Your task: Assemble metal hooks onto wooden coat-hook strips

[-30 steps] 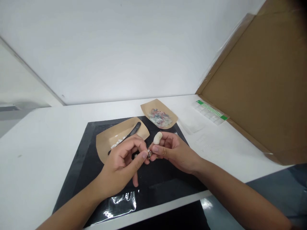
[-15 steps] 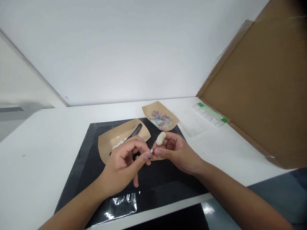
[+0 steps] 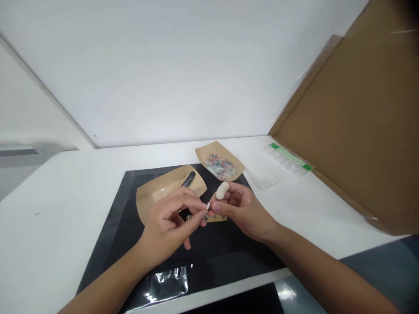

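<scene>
Over the black mat (image 3: pixel 225 257), my left hand (image 3: pixel 175 218) and my right hand (image 3: pixel 240 209) meet at their fingertips. Between them is a small white piece (image 3: pixel 208 206), pinched from both sides; some tiny dark or metallic bits show beside it, too small to name. A cream-coloured finger cover (image 3: pixel 222 190) sits on a finger of my right hand. Behind my left hand stands a brown paper tray (image 3: pixel 147 196) with a black-handled tool (image 3: pixel 188 179) in it. Part of a small tan object (image 3: pixel 218 218) shows beneath my right fingers.
A second paper tray (image 3: pixel 204 152) at the back holds many small clear, red and dark pieces. To its right on the white table (image 3: pixel 42 235) lie clear plastic bags (image 3: pixel 262 176) and a clear case with a green-edged label (image 3: pixel 291 157). A large cardboard sheet (image 3: pixel 353 131) stands at the right.
The view has shifted slightly, so the scene sits a little lower. My left hand now covers more of the front tray, hiding its white bits. Both hands keep their fingertip pinch.
</scene>
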